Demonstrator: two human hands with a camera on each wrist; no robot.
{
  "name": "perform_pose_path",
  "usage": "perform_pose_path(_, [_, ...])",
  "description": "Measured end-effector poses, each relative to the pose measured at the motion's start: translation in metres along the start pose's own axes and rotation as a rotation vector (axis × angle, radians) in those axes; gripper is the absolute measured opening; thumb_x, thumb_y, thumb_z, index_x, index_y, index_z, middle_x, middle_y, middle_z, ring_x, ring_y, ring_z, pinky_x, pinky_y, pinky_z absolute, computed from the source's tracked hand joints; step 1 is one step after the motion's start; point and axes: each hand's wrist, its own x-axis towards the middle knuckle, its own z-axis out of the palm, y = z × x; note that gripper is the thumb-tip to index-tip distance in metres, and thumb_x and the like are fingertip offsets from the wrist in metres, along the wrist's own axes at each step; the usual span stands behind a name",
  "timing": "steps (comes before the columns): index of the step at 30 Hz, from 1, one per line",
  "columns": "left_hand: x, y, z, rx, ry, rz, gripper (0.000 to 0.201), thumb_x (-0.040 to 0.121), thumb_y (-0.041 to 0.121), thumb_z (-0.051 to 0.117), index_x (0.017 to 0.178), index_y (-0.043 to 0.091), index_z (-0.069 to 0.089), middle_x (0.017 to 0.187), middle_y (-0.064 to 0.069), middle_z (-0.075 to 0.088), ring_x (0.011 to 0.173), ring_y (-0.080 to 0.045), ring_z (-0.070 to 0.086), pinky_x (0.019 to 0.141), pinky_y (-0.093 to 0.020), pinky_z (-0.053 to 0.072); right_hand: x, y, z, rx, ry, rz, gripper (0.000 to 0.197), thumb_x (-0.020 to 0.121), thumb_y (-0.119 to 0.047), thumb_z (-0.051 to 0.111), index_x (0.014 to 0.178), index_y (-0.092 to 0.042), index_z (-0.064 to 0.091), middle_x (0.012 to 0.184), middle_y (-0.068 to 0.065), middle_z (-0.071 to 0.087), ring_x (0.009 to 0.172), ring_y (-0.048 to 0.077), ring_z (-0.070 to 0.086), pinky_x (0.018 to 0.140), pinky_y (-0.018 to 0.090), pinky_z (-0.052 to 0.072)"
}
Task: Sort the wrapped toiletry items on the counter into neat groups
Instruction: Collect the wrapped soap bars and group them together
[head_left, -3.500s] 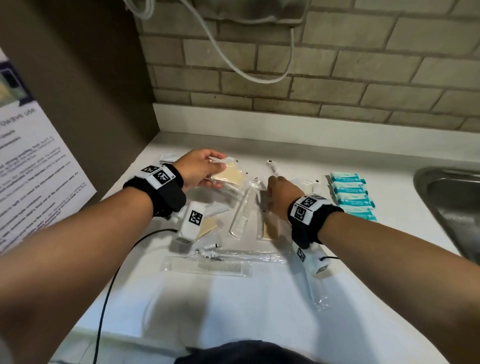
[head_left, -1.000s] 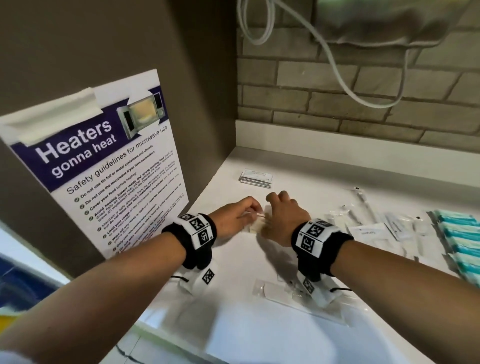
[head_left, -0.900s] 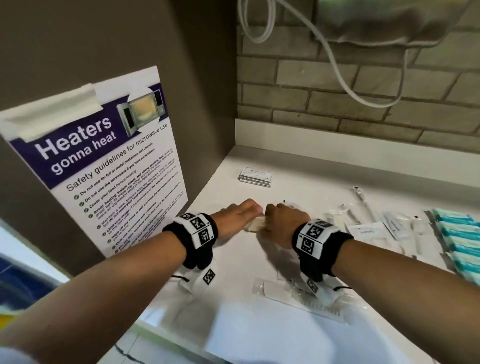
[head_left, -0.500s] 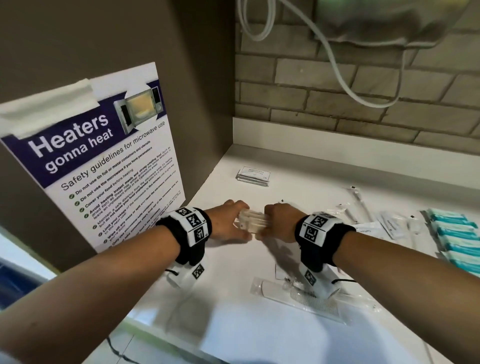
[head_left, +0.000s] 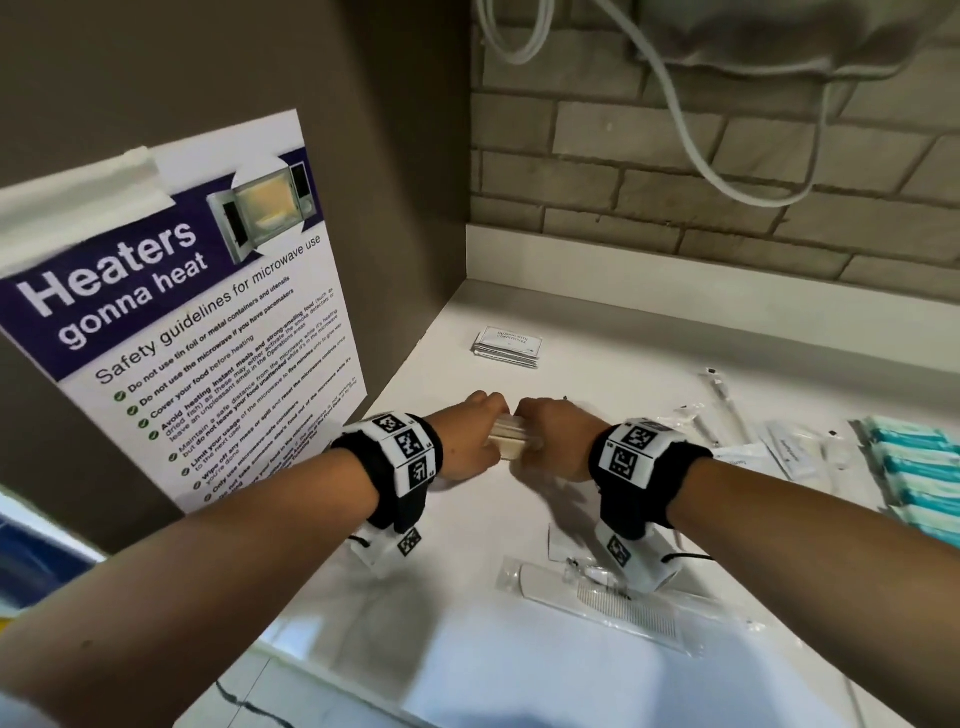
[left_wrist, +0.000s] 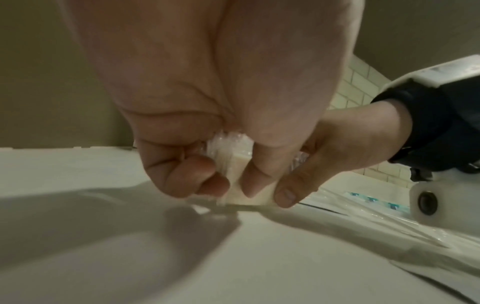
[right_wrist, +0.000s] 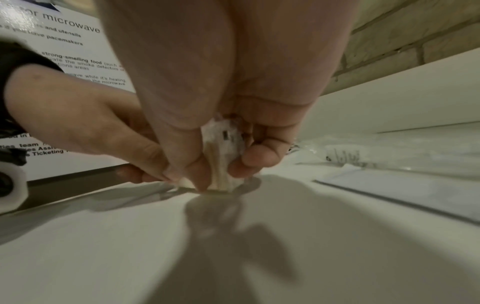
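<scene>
A small stack of cream soap bars in clear wrap (head_left: 510, 439) stands on edge on the white counter (head_left: 467, 649), pinched from both sides. My left hand (head_left: 475, 439) grips its left end, thumb and curled fingers around the wrapped soap bars (left_wrist: 237, 179). My right hand (head_left: 553, 439) grips the right end; its fingers pinch the wrapped soap bars (right_wrist: 221, 164) down against the counter (right_wrist: 259, 257). Sachets (head_left: 508, 347), wrapped toothbrush kits (head_left: 727, 415) and teal packets (head_left: 919, 467) lie in separate groups.
A microwave safety poster (head_left: 171, 332) hangs on the brown side wall at the left. A wrapped comb (head_left: 613, 603) lies near the front under my right wrist. The brick wall (head_left: 727, 171) and a hanging cable (head_left: 691, 130) close off the back.
Both hands carried the soap bars from the middle of the counter to its left side, then closed in from either side and turned the stack up on its edge.
</scene>
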Motion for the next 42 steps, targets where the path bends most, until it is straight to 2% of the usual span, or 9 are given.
perform_pose_path(6, [-0.005, -0.008, -0.003, 0.037, -0.003, 0.037, 0.049, 0.085, 0.016, 0.058, 0.129, 0.013, 0.037, 0.122, -0.008, 0.044, 0.103, -0.028, 0.055, 0.087, -0.034, 0.045, 0.001, 0.002, 0.000, -0.037, 0.013, 0.006, 0.041, 0.073, -0.034, 0.067, 0.109, -0.021, 0.054, 0.100, 0.001, 0.061, 0.089, 0.024, 0.062, 0.077, 0.033, 0.051])
perform_pose_path(13, [-0.006, -0.003, 0.002, 0.022, -0.022, 0.005, 0.034, 0.087, 0.011, 0.046, 0.121, 0.012, 0.037, 0.118, -0.009, 0.042, 0.091, -0.033, 0.057, 0.084, -0.044, 0.049, 0.002, -0.003, 0.013, 0.001, 0.067, 0.020, 0.036, 0.076, -0.021, 0.064, 0.108, -0.010, 0.051, 0.103, 0.009, 0.058, 0.092, 0.028, 0.061, 0.073, 0.031, 0.045])
perform_pose_path(17, [-0.004, -0.001, 0.003, 0.072, 0.006, 0.024, 0.035, 0.088, 0.010, 0.047, 0.122, 0.009, 0.037, 0.120, -0.010, 0.041, 0.088, -0.032, 0.057, 0.082, -0.042, 0.047, 0.003, -0.005, 0.011, 0.023, 0.011, 0.033, 0.042, 0.076, -0.023, 0.065, 0.111, -0.009, 0.046, 0.103, 0.008, 0.049, 0.094, 0.029, 0.059, 0.081, 0.037, 0.049])
perform_pose_path(20, [-0.003, 0.003, 0.009, 0.095, 0.007, 0.007, 0.034, 0.090, 0.010, 0.047, 0.122, 0.007, 0.036, 0.119, -0.011, 0.039, 0.078, -0.029, 0.053, 0.071, -0.036, 0.040, 0.002, -0.010, 0.016, 0.029, -0.009, 0.068, 0.042, 0.079, -0.026, 0.062, 0.113, -0.010, 0.045, 0.100, 0.004, 0.042, 0.096, 0.029, 0.057, 0.083, 0.038, 0.048])
perform_pose_path(23, [-0.004, 0.002, 0.012, 0.097, 0.011, 0.004, 0.040, 0.090, 0.015, 0.053, 0.124, 0.008, 0.034, 0.120, -0.010, 0.036, 0.075, -0.025, 0.047, 0.071, -0.033, 0.036, 0.002, -0.010, 0.018, 0.035, 0.008, 0.080, 0.041, 0.085, -0.024, 0.059, 0.119, -0.006, 0.045, 0.104, 0.007, 0.040, 0.091, 0.031, 0.057, 0.082, 0.039, 0.047])
perform_pose_path(29, [-0.005, -0.007, 0.003, -0.070, 0.012, -0.024, 0.044, 0.087, 0.013, 0.054, 0.126, 0.012, 0.034, 0.120, -0.009, 0.044, 0.092, -0.026, 0.053, 0.078, -0.030, 0.043, 0.000, -0.009, 0.013, 0.060, -0.009, 0.062, 0.041, 0.084, -0.021, 0.060, 0.119, -0.005, 0.048, 0.112, 0.014, 0.052, 0.095, 0.030, 0.056, 0.080, 0.034, 0.045])
perform_pose_path(32, [-0.004, -0.014, -0.001, -0.117, 0.018, -0.055, 0.035, 0.088, 0.015, 0.057, 0.119, 0.013, 0.041, 0.104, -0.005, 0.056, 0.086, -0.020, 0.053, 0.067, -0.026, 0.038, -0.003, -0.005, 0.008, 0.086, 0.004, 0.071, 0.039, 0.085, -0.021, 0.062, 0.118, -0.005, 0.049, 0.103, 0.010, 0.058, 0.089, 0.025, 0.055, 0.072, 0.026, 0.036])
perform_pose_path(37, [-0.002, -0.018, -0.004, -0.143, 0.000, -0.055, 0.037, 0.089, 0.023, 0.064, 0.119, 0.013, 0.044, 0.094, 0.000, 0.057, 0.072, -0.011, 0.052, 0.061, -0.023, 0.037, 0.000, 0.000, 0.002, 0.147, 0.002, 0.108, 0.042, 0.082, -0.026, 0.069, 0.118, -0.011, 0.054, 0.114, 0.009, 0.063, 0.090, 0.021, 0.051, 0.075, 0.025, 0.036])
perform_pose_path(42, [0.005, -0.026, -0.015, -0.245, 0.026, -0.084, 0.039, 0.086, 0.027, 0.068, 0.118, 0.019, 0.046, 0.105, 0.004, 0.055, 0.091, -0.014, 0.053, 0.077, -0.025, 0.041, 0.009, 0.005, -0.014, 0.250, -0.037, 0.168, 0.042, 0.077, -0.027, 0.076, 0.112, -0.013, 0.060, 0.104, 0.003, 0.059, 0.091, 0.020, 0.051, 0.076, 0.027, 0.038])
